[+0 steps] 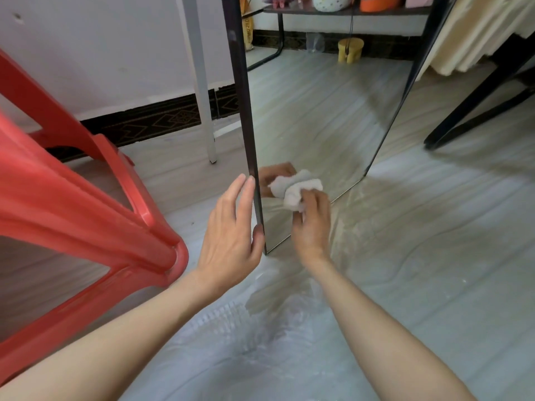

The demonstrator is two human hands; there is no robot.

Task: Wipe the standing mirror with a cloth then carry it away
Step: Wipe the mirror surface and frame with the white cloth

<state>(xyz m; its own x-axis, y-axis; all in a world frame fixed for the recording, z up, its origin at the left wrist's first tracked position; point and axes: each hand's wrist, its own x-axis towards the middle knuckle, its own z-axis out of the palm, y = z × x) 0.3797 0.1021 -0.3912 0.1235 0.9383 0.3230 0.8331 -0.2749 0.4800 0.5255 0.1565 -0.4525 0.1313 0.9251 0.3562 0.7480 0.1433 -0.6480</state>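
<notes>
A tall standing mirror in a thin black frame stands on the pale wood-look floor, its glass reflecting the floor and a shelf. My left hand rests against the mirror's left frame edge near the bottom, fingers straight and the thumb touching the front of the frame. A crumpled white cloth is pressed on the lower left of the glass, and my right hand grips it from below. The cloth and fingers show reflected in the glass.
A red plastic chair stands close on the left. A white table leg stands behind the mirror by the white wall. A black furniture leg slants at the right under cream fabric.
</notes>
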